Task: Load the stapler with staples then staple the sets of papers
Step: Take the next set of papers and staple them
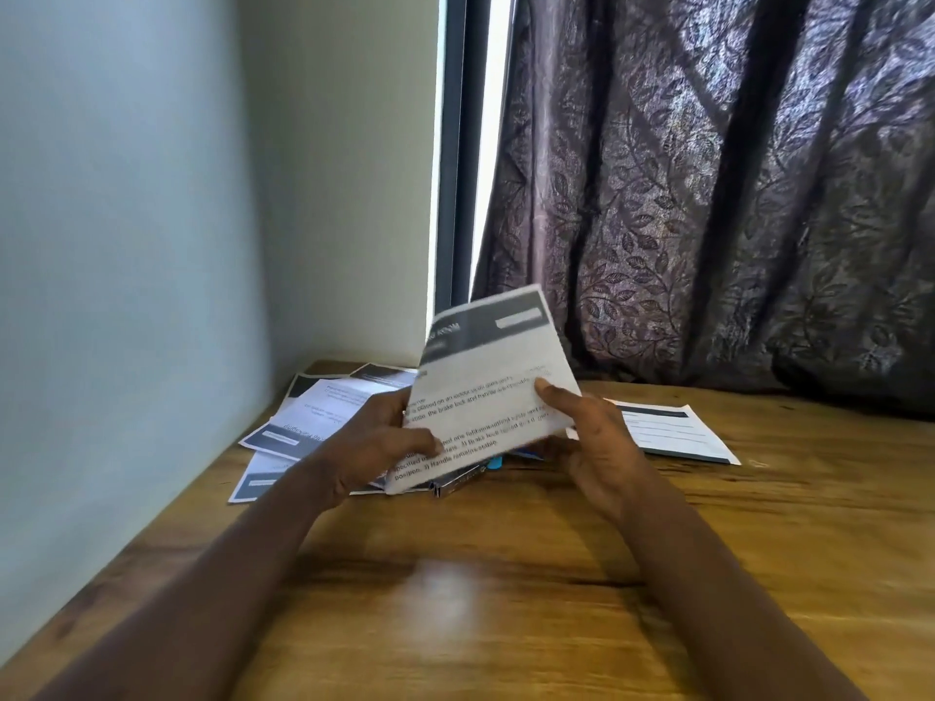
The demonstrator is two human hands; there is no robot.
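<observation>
A set of printed papers (485,376) with a dark header band stands tilted above the table, held between both hands. My left hand (374,442) grips its lower left edge, thumb across the front. My right hand (592,442) holds the right edge, thumb pressed on the printed face. Below the sheet's bottom edge a dark object with a blue part (473,473) lies on the table; it is mostly hidden, so I cannot tell whether it is the stapler. More papers (303,422) lie spread at the left, and another set (673,432) lies at the right.
The wooden table (506,599) meets a pale wall (126,245) on the left. A dark patterned curtain (708,194) hangs behind the table's far edge, with a strip of window (493,118) beside it.
</observation>
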